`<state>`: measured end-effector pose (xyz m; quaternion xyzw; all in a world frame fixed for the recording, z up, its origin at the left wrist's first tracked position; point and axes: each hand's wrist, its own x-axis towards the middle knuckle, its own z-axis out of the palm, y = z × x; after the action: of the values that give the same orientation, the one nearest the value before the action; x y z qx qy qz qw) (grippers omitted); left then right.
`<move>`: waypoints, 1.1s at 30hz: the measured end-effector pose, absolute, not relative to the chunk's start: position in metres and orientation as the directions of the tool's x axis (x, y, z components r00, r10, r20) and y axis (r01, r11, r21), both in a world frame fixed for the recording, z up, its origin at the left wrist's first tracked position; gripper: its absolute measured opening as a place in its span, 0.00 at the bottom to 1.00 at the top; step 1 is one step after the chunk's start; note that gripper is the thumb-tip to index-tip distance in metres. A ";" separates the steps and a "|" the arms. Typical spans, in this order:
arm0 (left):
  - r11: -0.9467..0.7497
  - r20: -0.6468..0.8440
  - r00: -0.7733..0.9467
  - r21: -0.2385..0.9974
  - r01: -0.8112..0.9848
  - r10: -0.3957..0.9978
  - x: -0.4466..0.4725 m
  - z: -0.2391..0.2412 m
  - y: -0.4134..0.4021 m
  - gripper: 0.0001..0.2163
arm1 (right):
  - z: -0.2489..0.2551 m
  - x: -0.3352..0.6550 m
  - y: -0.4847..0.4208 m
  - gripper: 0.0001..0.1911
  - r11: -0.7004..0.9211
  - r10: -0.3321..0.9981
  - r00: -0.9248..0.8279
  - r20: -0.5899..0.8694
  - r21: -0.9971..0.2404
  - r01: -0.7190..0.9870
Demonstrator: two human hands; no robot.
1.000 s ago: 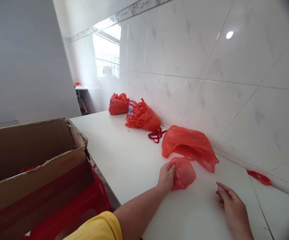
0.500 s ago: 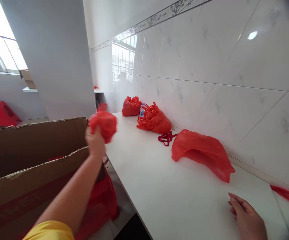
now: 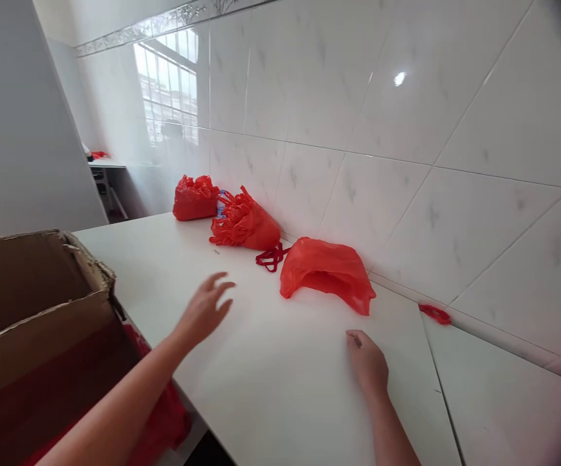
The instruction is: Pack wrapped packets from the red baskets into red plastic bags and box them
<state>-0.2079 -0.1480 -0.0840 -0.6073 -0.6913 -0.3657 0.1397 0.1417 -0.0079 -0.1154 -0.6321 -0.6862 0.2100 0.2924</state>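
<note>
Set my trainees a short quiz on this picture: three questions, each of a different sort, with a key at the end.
1. True or false: the left hand is apart from the red bag lying nearest the hands.

2. What shows between the two red bundles farther back?
A) a cup
B) a bottle
C) scissors

3. Fill in: in the picture, the cardboard box is on the ____ side.

Key: 1. true; 2. B; 3. left.

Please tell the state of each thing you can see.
Left hand: open, empty
Right hand: loosely curled, contents unclear
Nearest red bag: lying, mouth open
Middle red bag: bulging, lying
Farthest red bag: bulging, upright
Cardboard box: open-topped, edges ragged
Dark red straps: loose, tangled
Bottle: upright, partly hidden
</note>
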 end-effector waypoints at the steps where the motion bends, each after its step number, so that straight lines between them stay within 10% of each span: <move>1: -0.107 0.561 -0.110 0.339 0.935 0.820 -0.191 -0.083 -0.126 0.14 | -0.115 0.138 -0.009 0.14 0.131 0.988 -0.047 0.144 -0.660 0.740; 4: -0.236 0.471 0.020 0.404 0.884 0.882 -0.147 -0.082 -0.059 0.26 | -0.116 0.129 -0.012 0.13 0.184 0.982 -0.114 0.148 -0.662 0.726; 8: -0.082 0.475 -0.284 0.614 0.785 0.833 -0.109 -0.091 0.014 0.43 | -0.116 0.125 -0.016 0.12 0.236 0.971 -0.193 0.141 -0.684 0.690; 18: -0.029 0.330 -0.454 0.833 0.552 0.828 -0.100 -0.118 0.051 0.13 | -0.114 0.072 0.041 0.17 0.270 0.951 -0.018 0.308 -0.802 0.533; 23: -0.140 0.380 -0.338 0.816 0.560 0.861 -0.085 -0.114 0.044 0.13 | -0.106 0.038 0.075 0.22 0.502 0.845 -0.043 0.533 -0.762 0.409; 33: -0.346 0.790 -0.182 0.446 0.825 0.586 -0.087 -0.105 0.073 0.30 | -0.118 0.036 0.095 0.09 0.314 0.948 -0.110 0.299 -0.934 0.168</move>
<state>-0.0875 0.0728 -0.1046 -0.6295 -0.5604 -0.5260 0.1137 0.0358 0.0951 -0.1179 -0.4387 -0.6362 0.3878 0.5024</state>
